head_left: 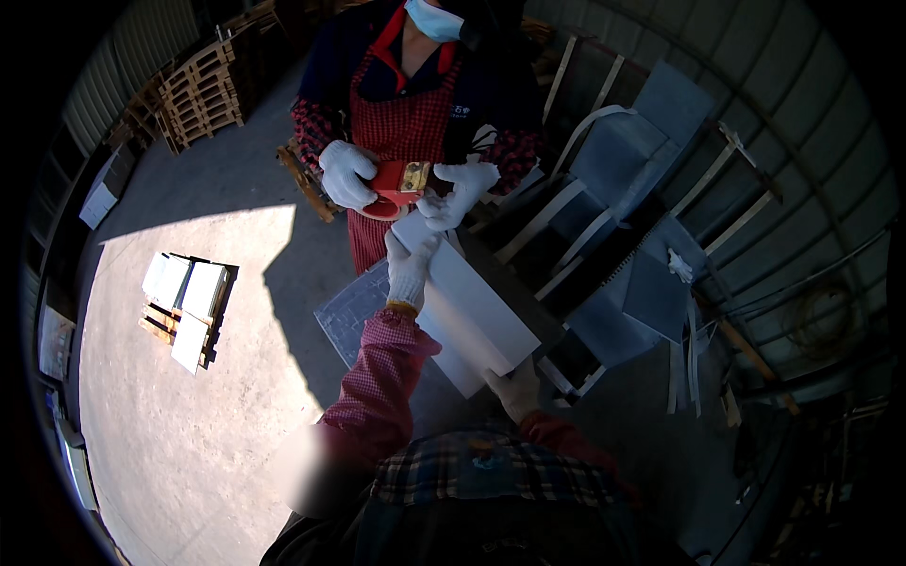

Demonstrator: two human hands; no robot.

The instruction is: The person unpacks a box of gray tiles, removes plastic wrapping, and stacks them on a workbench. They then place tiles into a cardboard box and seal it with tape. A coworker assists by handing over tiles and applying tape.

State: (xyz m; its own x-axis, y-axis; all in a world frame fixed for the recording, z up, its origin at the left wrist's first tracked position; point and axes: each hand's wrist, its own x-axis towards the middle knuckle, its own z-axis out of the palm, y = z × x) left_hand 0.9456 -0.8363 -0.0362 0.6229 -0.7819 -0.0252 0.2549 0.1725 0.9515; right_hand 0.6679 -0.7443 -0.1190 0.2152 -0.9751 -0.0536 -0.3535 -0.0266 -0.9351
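A long white block [481, 302], like a stack of slabs or a box, lies aslant over a dark grey tabletop [344, 316]. Gloved in white, my left hand [411, 269] closes on its far left edge. My right hand [515, 391], gloved and in shadow, grips the near right corner, its fingers partly hidden. Across from me a co-worker in a red checked apron holds a red tape dispenser [389, 179] just above the block's far end. One of the co-worker's gloved hands [457, 193] is at the block's far end.
Grey sheet-covered racks [623, 156] with pale straps stand close on the right, a white glove [679, 266] lying on one. To the left, a pallet with white slabs [193, 297] sits on the sunlit floor. Stacked wooden pallets [200, 94] stand at the far left.
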